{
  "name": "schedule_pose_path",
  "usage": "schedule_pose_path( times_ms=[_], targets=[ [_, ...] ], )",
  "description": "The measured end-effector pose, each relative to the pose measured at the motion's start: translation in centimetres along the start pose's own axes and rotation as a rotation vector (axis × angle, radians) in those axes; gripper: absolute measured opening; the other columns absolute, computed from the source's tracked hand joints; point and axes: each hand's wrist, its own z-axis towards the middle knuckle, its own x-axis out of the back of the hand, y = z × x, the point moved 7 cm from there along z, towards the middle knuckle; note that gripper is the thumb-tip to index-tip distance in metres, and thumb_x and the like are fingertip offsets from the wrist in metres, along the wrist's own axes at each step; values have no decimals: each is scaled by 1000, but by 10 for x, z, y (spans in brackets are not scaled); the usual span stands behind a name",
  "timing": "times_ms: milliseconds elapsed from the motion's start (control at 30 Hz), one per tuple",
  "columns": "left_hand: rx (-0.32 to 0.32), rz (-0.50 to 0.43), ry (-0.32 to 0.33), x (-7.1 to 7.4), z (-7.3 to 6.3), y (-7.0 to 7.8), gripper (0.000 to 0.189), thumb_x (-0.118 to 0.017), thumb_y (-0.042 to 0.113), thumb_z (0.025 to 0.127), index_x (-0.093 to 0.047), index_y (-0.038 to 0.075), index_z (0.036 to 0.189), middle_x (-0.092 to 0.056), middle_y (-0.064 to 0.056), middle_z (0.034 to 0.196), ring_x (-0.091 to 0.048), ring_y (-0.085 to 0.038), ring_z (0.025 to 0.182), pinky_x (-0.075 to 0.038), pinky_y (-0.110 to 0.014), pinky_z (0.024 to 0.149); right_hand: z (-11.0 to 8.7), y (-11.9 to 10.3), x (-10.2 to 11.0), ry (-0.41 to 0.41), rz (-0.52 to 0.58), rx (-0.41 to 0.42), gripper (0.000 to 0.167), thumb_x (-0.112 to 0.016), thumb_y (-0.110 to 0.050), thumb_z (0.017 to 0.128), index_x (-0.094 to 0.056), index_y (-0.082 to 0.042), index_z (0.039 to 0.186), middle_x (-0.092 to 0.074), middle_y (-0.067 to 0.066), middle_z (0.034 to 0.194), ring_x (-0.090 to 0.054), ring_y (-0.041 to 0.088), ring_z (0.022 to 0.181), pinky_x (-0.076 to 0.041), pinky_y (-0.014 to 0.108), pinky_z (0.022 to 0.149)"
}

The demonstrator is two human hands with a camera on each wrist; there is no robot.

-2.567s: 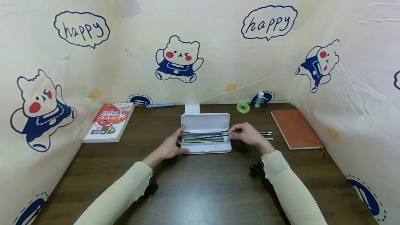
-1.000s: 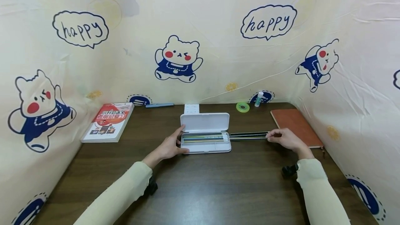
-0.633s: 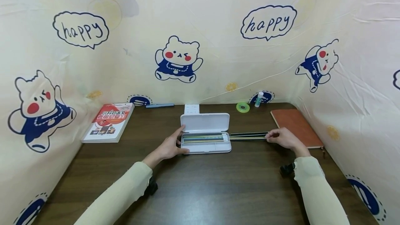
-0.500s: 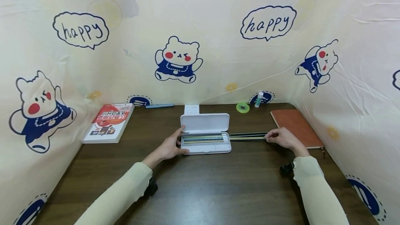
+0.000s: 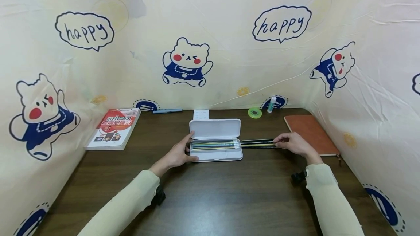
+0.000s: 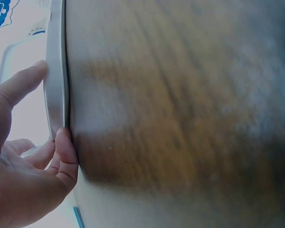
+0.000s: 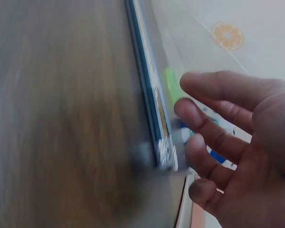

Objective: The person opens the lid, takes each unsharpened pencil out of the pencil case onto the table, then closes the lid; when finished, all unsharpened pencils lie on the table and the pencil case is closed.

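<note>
An open white pencil case (image 5: 214, 129) lies mid-table, lid tipped back, with several pencils (image 5: 213, 144) along its inside. My left hand (image 5: 177, 153) grips the case's left end, thumb at the front and fingers at the back. The left wrist view shows that hand (image 6: 31, 166) with fingertips against the case's wall (image 6: 56, 85). To the right of the case several dark and yellowish pencils (image 5: 257, 143) lie side by side. Over their right ends is my right hand (image 5: 295, 145); in the right wrist view its loosely bent fingers (image 7: 187, 114) are apart from the blurred pencils (image 7: 149, 85).
A red-and-white book (image 5: 115, 128) and a blue pen (image 5: 167, 111) lie back left. Behind the case is a white card (image 5: 201, 114). A green tape roll (image 5: 255, 113), a glue stick (image 5: 271, 104) and a brown notebook (image 5: 311, 134) are at right.
My right hand has moved from the case's right end, where it pinched a pencil, out to the right, then slightly back left along the loose pencils. My left hand has stayed on the case.
</note>
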Motion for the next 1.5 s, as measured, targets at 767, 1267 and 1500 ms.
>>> schedule_pose_path(
  times_ms=[767,1267,1500],
  targets=[
    [3,1,9,1,-2,1,103,-83,25,83,-15,20,161,-46,-14,152,-58,-22,105,-48,-39,92,24,-96,-48,-113,101,212,22,-69,-22,95,-74,-10,112,-74,-1,103,-59,16,93,-47,35,86],
    [-9,10,17,1,-2,2,104,-84,23,82,-17,19,161,-49,-14,150,-59,-22,103,-48,-37,89,39,-137,-85,-224,8,317,16,-69,-17,94,-74,-13,109,-72,-2,99,-57,13,84,-49,30,79],
    [-14,17,18,2,-2,4,103,-83,24,82,-17,18,161,-49,-15,151,-59,-21,103,-48,-37,89,44,-139,-90,-230,-85,287,15,-70,-18,93,-75,-15,107,-71,-4,95,-57,11,83,-49,30,80]
  ],
)
